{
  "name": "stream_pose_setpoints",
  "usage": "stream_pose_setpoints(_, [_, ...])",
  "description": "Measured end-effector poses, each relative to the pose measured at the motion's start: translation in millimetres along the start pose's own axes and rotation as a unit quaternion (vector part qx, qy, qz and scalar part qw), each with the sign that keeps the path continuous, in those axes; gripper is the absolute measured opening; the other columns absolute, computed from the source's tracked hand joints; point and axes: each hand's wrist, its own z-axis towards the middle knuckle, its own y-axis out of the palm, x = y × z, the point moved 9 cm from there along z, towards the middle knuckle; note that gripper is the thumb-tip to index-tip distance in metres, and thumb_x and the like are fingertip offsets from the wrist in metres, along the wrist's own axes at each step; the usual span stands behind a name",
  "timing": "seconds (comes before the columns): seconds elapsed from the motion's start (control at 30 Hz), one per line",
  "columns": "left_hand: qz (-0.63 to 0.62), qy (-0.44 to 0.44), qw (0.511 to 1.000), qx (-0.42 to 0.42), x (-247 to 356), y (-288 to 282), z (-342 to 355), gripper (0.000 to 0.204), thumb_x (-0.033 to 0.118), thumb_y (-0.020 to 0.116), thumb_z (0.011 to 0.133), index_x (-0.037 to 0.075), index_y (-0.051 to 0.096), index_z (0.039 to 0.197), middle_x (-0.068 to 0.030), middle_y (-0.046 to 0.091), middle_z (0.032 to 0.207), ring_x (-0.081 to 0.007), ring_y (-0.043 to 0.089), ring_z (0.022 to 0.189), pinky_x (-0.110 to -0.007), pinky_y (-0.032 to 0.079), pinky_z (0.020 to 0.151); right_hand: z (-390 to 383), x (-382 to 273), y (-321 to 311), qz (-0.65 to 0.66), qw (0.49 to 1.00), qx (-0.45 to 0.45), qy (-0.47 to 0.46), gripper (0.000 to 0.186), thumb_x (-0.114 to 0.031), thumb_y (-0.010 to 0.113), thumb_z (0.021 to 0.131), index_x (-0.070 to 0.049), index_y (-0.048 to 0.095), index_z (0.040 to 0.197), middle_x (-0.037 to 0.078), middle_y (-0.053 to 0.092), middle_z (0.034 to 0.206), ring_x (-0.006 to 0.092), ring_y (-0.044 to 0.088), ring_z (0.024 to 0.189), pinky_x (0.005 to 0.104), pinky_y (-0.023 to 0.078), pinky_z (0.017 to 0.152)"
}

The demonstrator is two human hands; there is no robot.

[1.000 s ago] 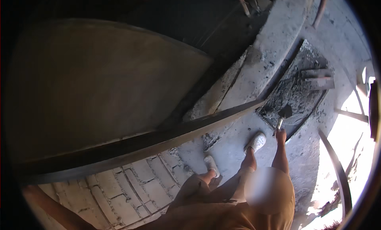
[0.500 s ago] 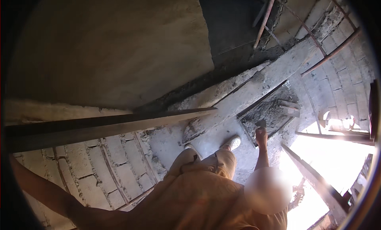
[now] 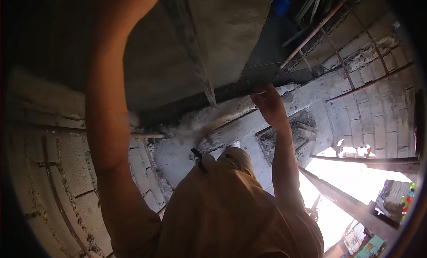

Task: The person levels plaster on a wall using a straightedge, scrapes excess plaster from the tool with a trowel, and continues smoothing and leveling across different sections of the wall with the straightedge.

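From the head camera, the right hand (image 3: 268, 103), which hung low beside the leg half a second ago, is now raised to the mortar-crusted plank (image 3: 249, 124), fingers loosely curled against its upper edge. The left arm has swung up across the view; its hand is out of sight, so its fingers cannot be told. The brick wall (image 3: 369, 106) runs behind.

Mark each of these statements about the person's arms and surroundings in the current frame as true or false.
1. The right hand is raised with nothing visible in its grasp. True.
2. The left hand is in view, holding a trowel. False: only the left arm shows, rising past the top edge.
3. Block walls stand around the person. True.
4. The person wears blue trousers. False: the trousers are tan.
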Motion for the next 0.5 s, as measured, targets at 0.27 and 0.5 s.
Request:
stream_pose_setpoints(0.27, [-0.013,-0.096,0.976,-0.197,-32.8,96.1,32.2,0.036,0.027,0.064,0.080,0.002,0.053,0.103,-0.0073,0.059,0.081,-0.0184,0.058,0.076,-0.035,0.047,0.069,107.9,-110.1,-15.0,-0.077,0.966,-0.225,-0.099,0.052,-0.015,0.068,0.079,-0.001,0.044,0.123,0.013,0.060,0.099,0.0162,0.061,0.078,0.0301,0.050,0.066])
stream_pose_setpoints(0.5, [-0.199,0.031,0.854,-0.481,8.6,167.6,38.9,0.060,0.039,0.063,0.079,0.005,0.047,0.125,-0.0198,0.056,0.115,-0.0291,0.052,0.111,-0.039,0.041,0.092,142.1,-86.9,-42.2,0.008,0.929,-0.358,-0.096,0.034,-0.011,0.072,0.075,0.001,0.059,0.104,0.007,0.063,0.087,0.0143,0.058,0.072,0.0319,0.049,0.071])
